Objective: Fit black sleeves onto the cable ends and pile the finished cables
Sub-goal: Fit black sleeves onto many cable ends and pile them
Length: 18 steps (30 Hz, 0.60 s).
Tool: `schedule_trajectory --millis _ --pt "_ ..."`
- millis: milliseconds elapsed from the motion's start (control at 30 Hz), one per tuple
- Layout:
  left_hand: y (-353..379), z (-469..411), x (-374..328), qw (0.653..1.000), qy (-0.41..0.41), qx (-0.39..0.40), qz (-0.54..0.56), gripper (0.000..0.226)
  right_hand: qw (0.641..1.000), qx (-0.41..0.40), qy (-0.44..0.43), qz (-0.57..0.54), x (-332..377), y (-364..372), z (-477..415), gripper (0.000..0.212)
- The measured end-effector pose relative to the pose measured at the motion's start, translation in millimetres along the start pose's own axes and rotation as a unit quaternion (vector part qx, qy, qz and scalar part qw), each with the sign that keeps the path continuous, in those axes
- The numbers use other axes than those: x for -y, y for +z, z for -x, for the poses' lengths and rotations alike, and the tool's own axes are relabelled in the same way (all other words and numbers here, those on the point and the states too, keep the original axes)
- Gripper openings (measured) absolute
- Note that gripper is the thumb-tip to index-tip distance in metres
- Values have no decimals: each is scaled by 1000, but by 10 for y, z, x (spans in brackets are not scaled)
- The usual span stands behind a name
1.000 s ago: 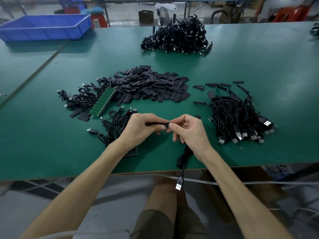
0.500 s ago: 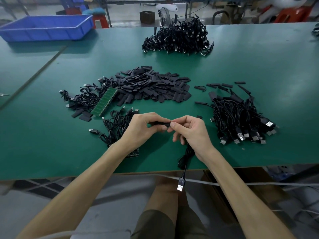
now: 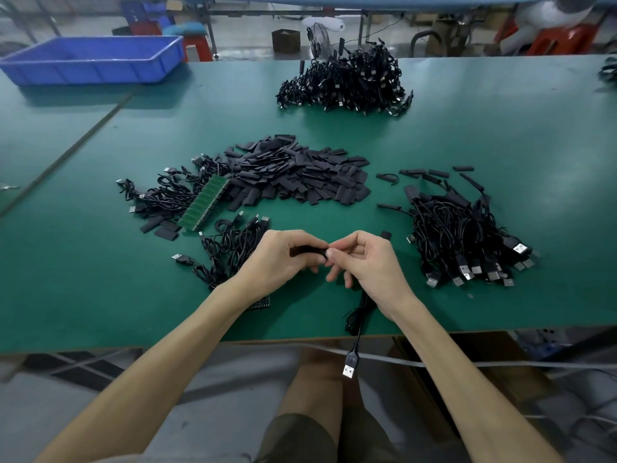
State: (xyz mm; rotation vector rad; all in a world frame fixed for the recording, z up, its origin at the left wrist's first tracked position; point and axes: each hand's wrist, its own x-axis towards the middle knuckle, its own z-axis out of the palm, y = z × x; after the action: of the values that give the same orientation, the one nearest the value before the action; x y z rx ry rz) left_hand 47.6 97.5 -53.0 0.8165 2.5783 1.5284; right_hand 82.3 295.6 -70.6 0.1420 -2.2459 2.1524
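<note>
— How are the hands sitting?

— Both are hovering together over the near part of the green table [image 3: 100, 295], just below the frame's centre. The left hand [image 3: 277, 259] is curling its fingers and thumb round a black sleeve [image 3: 307, 251]. The right hand [image 3: 370, 262] is gripping the cable [image 3: 359, 325], thumb and forefinger pinched together right at the sleeve's right end, the other fingers loosely curled.

— Where is the cable running?

— It is trailing down from under the right palm and crossing the table edge, its USB plug [image 3: 349, 367] dangling at lower centre over the person's knee. The fingers are covering the cable's tip, so whether it is sitting inside the sleeve cannot be told.

— What is lying around them?

— A loose bundle of cables [image 3: 230, 248] is lying just left of the left hand, partly hidden by that wrist. A heap of loose sleeves [image 3: 293, 175] is spreading across the centre, a green circuit-board strip [image 3: 205, 205] lying at its left edge. A second cable heap [image 3: 460, 235] is sitting at right centre, and a third cable pile [image 3: 347, 81] at upper centre. A blue tray [image 3: 93, 58] is resting at upper left.
</note>
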Motion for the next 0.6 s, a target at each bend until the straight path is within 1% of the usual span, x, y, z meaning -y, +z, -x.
schedule_trajectory --millis 100,200,267,400,600 --pt "-14 -11 1 1000 3 -12 -1 22 1000 1 0 -8 4 16 -10 20" --pt "-18 -40 16 999 -14 -38 -16 22 1000 -14 0 -11 -6 24 -23 23" --pt "-22 -51 32 999 -23 -49 -9 21 1000 -27 -2 -8 -26 29 -32 20" --pt "-12 -46 46 999 -23 -36 -10 23 999 -28 -12 -12 -47 27 -34 8" --pt "-4 -52 31 1000 -16 -11 -9 22 1000 -7 -15 -15 -23 22 -32 4"
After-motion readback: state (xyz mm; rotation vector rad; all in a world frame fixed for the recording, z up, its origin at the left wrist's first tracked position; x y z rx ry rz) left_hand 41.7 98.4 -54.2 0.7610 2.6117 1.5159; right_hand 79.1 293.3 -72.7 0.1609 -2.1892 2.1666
